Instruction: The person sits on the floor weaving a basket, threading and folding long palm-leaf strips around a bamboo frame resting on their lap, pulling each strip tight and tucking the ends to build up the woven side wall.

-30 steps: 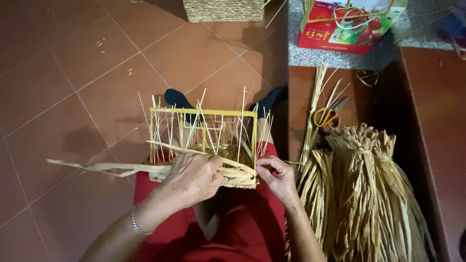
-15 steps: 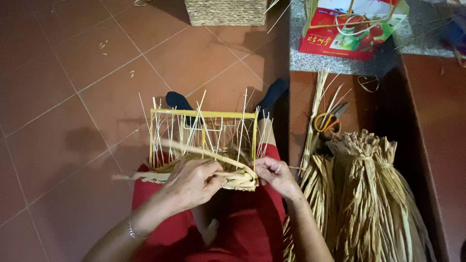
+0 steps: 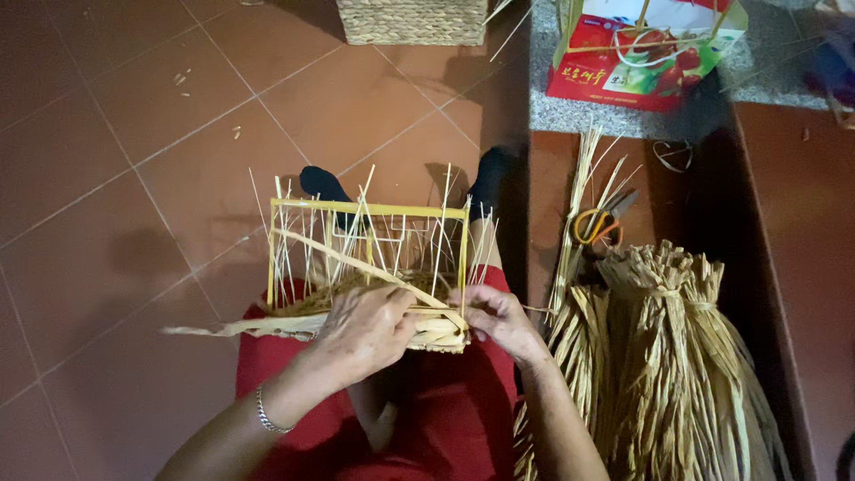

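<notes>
left hand (image 3: 370, 330): clamped down on the woven band along the near edge of the basket frame (image 3: 367, 210), fingers curled over the flat straw strip (image 3: 356, 260) – so it's gripping the strip and the weave together, not just resting there.

right hand (image 3: 500, 316): pinching the same band at the near right corner, thumb and fingertips closed on the end of the weave. Closed grip, though what exactly sits between the fingertips is too small to tell.

where the work is: the frame sits on the person's lap over the red fabric (image 3: 445, 419), thin upright stakes poking up all round it, woven rows only at the bottom edge.

what changed: a second ago the loose tail of the strip stuck far out to the left past the frame; now that tail (image 3: 218, 330) is shorter and lower – looks like it has been drawn in through the stakes. The diagonal run of the strip across the frame also lies tighter towards the right corner.

what that means: my guess is one more pass of the row is being cinched and packed down at that corner.

nearby: bundles of dried straw (image 3: 663, 356) just to the right, orange-handled scissors (image 3: 598, 223) beyond them, a finished woven basket (image 3: 414, 20) at the top, a red printed box (image 3: 646, 49) on the grey ledge.
</notes>
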Available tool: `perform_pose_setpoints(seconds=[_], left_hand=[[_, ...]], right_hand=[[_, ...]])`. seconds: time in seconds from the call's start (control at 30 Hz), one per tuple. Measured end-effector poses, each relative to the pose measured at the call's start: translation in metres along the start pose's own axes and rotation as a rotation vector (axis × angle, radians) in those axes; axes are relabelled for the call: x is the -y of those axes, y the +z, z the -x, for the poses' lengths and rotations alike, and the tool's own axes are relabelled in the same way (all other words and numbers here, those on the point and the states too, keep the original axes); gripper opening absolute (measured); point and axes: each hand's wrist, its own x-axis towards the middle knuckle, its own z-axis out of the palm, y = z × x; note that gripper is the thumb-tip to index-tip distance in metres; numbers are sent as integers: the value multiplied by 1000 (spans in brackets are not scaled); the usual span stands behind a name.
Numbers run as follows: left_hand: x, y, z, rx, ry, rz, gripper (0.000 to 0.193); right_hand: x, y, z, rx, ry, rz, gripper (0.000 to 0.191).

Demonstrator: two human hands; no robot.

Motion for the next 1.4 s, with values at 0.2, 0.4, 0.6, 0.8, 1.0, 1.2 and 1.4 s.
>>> perform_pose_setpoints(seconds=[0.2, 0.4, 0.6, 0.8, 1.0, 1.2, 1.4], left_hand=[[16, 11, 0, -19, 14, 294, 17], [27, 17, 4, -124, 108, 32, 20], [15, 19, -10, -278, 405, -88, 43], [11, 35, -35, -28, 455, -94, 46], [27, 42, -11, 158, 298, -216, 7], [33, 53, 12, 172, 121, -235, 14], [43, 52, 7, 222, -40, 1, 16]], right_hand=[[6, 4, -5, -3, 81, 83, 14], [14, -4, 17, -168, -275, 249, 8], [8, -4, 25, -211, -298, 393, 5], [-6, -19, 25, -201, -185, 370, 9], [-20, -57, 38, -246, -81, 367, 11], [-36, -87, 56, -240, 34, 365, 11], [-50, -134, 85, -328, 193, 463, 14]])
